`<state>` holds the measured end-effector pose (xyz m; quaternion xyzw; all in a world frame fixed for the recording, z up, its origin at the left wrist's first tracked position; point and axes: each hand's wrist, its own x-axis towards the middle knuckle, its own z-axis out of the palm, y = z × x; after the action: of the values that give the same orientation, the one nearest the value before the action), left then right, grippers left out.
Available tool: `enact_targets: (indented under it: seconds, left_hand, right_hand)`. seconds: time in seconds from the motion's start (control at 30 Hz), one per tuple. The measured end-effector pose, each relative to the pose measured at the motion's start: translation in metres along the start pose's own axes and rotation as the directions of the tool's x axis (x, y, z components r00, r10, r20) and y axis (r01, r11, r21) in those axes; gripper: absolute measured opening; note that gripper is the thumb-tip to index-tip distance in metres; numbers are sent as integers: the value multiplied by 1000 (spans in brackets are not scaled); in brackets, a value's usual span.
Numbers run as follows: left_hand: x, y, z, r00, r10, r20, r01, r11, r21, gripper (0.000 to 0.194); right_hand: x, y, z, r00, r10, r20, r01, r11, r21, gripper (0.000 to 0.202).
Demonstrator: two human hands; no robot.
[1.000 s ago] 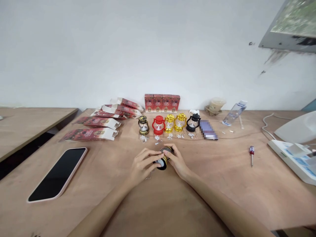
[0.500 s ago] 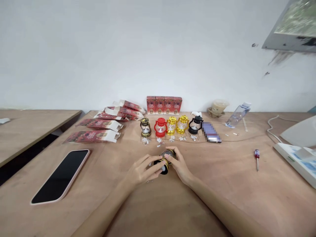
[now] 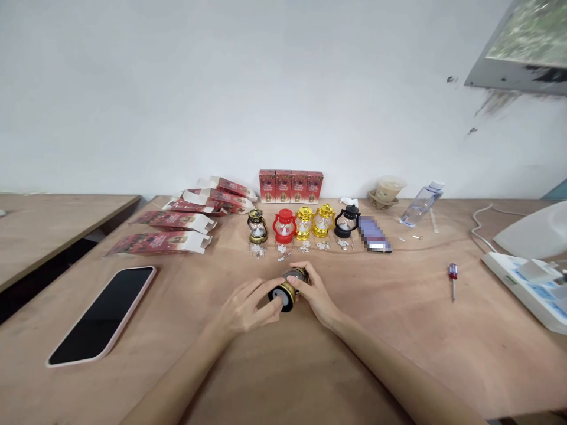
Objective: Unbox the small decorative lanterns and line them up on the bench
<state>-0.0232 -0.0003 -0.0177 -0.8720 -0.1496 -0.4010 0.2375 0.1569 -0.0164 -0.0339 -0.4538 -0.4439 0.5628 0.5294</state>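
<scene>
A small bronze-and-black lantern [image 3: 289, 300] lies tilted on its side between my hands, its round base with a pale centre facing me. My right hand [image 3: 318, 298] is closed around the upper part, thumb across the body. At the base, my left hand [image 3: 248, 308] grips the rim, a finger on top and the thumb against the pale centre. Behind them stand another bronze lantern [image 3: 257, 226], a red lantern [image 3: 284, 226], two gold lanterns [image 3: 303, 224] and a black lantern [image 3: 346, 223]. Small white tags and wire pieces [image 3: 323, 245] lie before that row.
Red printed boxes [image 3: 283, 187] stand against the wall, with flattened opened boxes [image 3: 159, 242] at left. A phone [image 3: 104, 316] lies near left. At right are a screwdriver [image 3: 453, 280], a bottle [image 3: 420, 205], a lidded cup [image 3: 390, 189], a blurred phone [image 3: 374, 234] and a power strip [image 3: 527, 289].
The lantern's base has turned further toward me, showing more of its pale centre. My left thumb has shifted onto it. The whole view has moved slightly.
</scene>
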Motion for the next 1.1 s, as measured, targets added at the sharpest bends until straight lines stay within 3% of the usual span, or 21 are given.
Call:
enact_targets:
  seconds: [0.3, 0.57, 0.83, 0.93, 1.1]
  left_hand:
    - [1, -4, -3, 993, 118, -3, -118, 991, 71, 11]
    - [-3, -4, -2, 986, 166, 29, -168, 982, 83, 20]
    - [-13, -2, 1, 983, 129, 130, -130, 992, -4, 24]
    - [-9, -1, -1, 989, 120, 90, -114, 992, -60, 30]
    - [6, 2, -11, 999, -38, 28, 39, 998, -44, 37]
  right_hand:
    - [-2, -1, 2, 998, 56, 7, -56, 996, 66, 46]
    - [-4, -2, 2, 997, 74, -8, -71, 977, 203, 44]
    - [-6, -3, 4, 994, 88, -62, -66, 952, 298, 45]
    - [-7, -5, 4, 992, 109, -65, -82, 943, 321, 45]
    - [-6, -6, 3, 990, 114, -85, -79, 939, 334, 45]
